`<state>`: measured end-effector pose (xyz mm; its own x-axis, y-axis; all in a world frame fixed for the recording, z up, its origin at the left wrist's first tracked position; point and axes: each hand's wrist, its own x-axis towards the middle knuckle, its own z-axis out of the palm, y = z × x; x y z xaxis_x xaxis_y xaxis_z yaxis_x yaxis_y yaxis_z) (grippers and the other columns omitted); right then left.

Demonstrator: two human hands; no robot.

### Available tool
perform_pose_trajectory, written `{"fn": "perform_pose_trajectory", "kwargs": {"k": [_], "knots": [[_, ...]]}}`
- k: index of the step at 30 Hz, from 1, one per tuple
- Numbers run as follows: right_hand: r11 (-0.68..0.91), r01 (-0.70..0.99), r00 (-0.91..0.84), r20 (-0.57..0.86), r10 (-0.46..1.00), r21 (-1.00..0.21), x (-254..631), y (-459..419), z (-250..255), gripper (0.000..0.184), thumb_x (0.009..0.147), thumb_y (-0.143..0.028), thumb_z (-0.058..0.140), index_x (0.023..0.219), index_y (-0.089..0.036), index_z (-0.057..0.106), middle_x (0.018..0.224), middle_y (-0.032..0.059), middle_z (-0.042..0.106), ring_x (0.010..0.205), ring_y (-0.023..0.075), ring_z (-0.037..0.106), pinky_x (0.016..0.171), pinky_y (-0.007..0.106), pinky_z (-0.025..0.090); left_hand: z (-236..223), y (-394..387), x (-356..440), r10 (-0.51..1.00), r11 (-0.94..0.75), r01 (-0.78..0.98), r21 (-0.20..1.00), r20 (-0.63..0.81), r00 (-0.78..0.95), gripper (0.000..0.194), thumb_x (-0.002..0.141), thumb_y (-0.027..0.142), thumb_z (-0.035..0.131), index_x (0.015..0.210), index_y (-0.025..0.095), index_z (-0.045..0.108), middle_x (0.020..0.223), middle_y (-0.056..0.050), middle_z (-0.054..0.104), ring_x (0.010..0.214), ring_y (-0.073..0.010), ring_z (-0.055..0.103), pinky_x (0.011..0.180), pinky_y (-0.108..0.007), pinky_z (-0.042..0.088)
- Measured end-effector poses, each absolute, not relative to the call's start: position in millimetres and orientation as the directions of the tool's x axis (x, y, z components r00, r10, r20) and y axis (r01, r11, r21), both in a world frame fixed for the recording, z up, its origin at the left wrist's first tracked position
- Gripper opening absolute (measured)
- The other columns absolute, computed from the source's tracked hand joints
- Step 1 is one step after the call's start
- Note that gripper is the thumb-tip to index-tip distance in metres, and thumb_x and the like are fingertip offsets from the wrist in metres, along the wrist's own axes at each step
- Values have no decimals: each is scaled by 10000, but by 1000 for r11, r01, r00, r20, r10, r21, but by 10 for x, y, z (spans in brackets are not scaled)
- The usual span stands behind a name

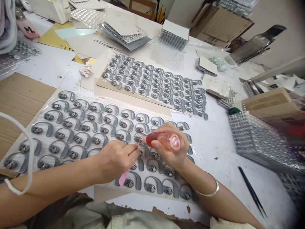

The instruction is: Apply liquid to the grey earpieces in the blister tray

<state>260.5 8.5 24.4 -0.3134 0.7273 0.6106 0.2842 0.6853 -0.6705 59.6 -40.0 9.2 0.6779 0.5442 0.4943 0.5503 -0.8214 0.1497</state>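
1. Left hand (116, 160) – closed, a pink-handled pick (123, 178) pinched, its tip held at a grey ear-hook piece (138, 138).
2. Right hand (169, 149) – closed around a red squeeze bulb (157, 140), the nozzle held just beside that piece.
3. Further pieces – laid in rows on a plastic sheet (162, 114), on the surface (214, 149).

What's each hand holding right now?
Left hand: closed, holding a pink-handled tool.
Right hand: closed, holding a red bottle.
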Motion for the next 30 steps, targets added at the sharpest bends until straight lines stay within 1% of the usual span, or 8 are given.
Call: {"fn": "perform_pose_trajectory", "kwargs": {"k": [5,9,15,18,24,30], "knots": [[688,294,-338,601,724,-664,2594,84,244,198,747,-233,690,915,-201,590,678,4,668,580,131,553,529,287,463,71,-410,581,556,-822,549,153,432,710,155,846,75,443,889,78,591,879,-145,688,679,-182,676,543,-290,561],[695,321,-351,600,718,-644,2592,79,232,197,758,-244,685,920,-205,581,683,4,663,597,136,558,551,297,469,38,-426,578,574,-809,561,174,435,693,131,831,112,468,878,84,587,899,-151,685,708,-210,679,520,-310,552],[700,342,-342,611,714,-627,2609,73,198,212,751,-246,685,930,-202,581,679,7,642,598,139,555,536,297,467,11,-442,568,585,-807,561,187,389,712,88,807,154,528,857,101,577,926,-151,680,719,-201,672,522,-289,538],[698,360,-337,611,716,-619,2616,79,192,204,755,-251,680,927,-205,581,677,9,639,596,141,556,529,301,470,4,-438,559,576,-814,551,185,381,723,103,798,168,548,867,99,576,938,-156,677,724,-199,670,521,-280,532],[722,342,-361,625,692,-601,2605,65,209,194,756,-248,677,915,-195,581,665,16,629,589,142,556,520,301,479,-16,-428,552,575,-815,554,173,370,730,176,800,142,515,954,92,584,972,-162,676,728,-185,668,529,-264,532],[699,362,-340,611,715,-617,2615,55,190,193,736,-237,688,897,-188,594,677,17,617,598,142,555,525,296,477,-5,-424,554,576,-813,557,172,387,721,176,762,124,542,927,89,590,988,-153,679,734,-192,672,503,-263,524]]}}
